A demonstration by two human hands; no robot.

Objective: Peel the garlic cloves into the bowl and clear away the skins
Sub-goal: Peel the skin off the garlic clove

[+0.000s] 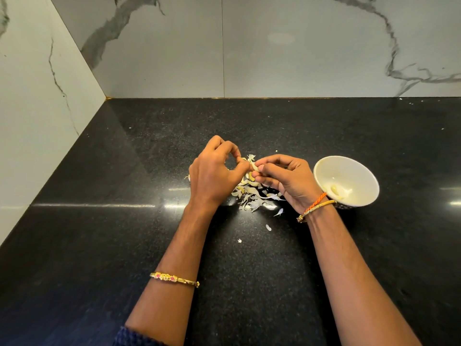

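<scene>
A pale garlic clove (254, 167) is pinched between the fingertips of both hands above the counter. My left hand (214, 176) grips its left end with thumb and fingers curled. My right hand (287, 181) holds its right side. Beneath them lies a heap of papery garlic skins (252, 196) on the black counter. A white bowl (359, 171) stands just right of my right hand, tilted toward me, with peeled cloves (335, 190) at its bottom.
The black granite counter (124, 233) runs to marble walls at the back and left, meeting in a corner (107, 98). A few stray skin flakes (268, 227) lie nearer me, in front of the heap.
</scene>
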